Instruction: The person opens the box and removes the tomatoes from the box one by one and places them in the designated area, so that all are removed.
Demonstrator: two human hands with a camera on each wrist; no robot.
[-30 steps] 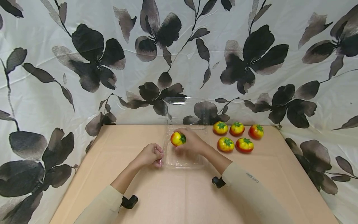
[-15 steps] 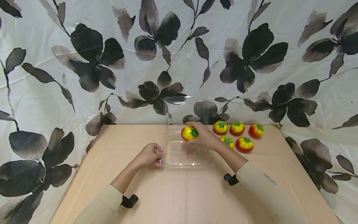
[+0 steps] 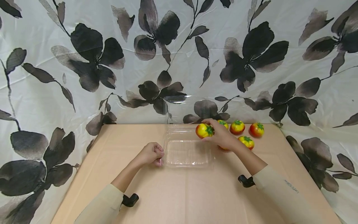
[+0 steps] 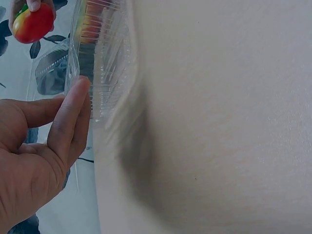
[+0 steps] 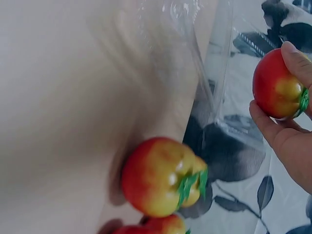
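My right hand [image 3: 222,135] holds a red and yellow tomato [image 3: 202,131] with a green leafy top, up over the right back part of a clear plastic clamshell container [image 3: 184,152]. In the right wrist view, thumb and fingers grip this tomato [image 5: 273,85] from opposite sides. The container stands with its lid [image 3: 184,110] raised at the back, and no tomato shows inside it. My left hand [image 3: 152,154] is at the container's left side. In the left wrist view its thumb and fingertips pinch the plastic rim [image 4: 73,63].
Several more tomatoes [image 3: 237,127] sit on the table to the right of the container, some partly hidden behind my right hand and forearm. The tan tabletop [image 3: 167,193] ends at the back against a white cloth [image 3: 207,68] with dark flowers.
My right hand has moved right with the tomato, from over the container's middle to its right side, now covering some of the tomatoes there. My left hand has stayed at the rim.
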